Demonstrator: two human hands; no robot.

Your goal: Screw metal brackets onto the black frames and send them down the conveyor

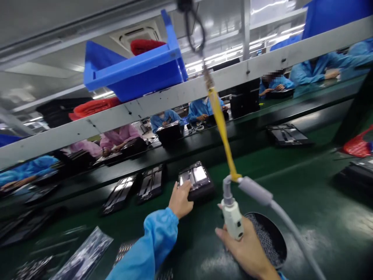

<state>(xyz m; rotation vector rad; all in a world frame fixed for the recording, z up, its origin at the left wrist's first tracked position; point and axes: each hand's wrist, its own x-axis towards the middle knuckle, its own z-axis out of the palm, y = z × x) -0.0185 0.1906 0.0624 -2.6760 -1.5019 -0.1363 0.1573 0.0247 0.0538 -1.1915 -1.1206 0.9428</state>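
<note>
My left hand (180,199), in a blue sleeve, reaches forward and grips the near edge of a black device tray (196,179) on the green belt. My right hand (247,249) is wrapped round a white hanging power screwdriver (232,216). A grey hose (279,212) and a yellow cord (221,128) run up from the tool to an overhead hook. Just under my right hand lies a round black dish (269,237) of small screws.
Several more black trays (151,182) lie along the belt (305,182); one lies far right (287,135). A blue bin (136,74) sits on the grey shelf rail (180,95) above. Workers in blue and pink coats sit across the line. A red bag (358,146) lies at right.
</note>
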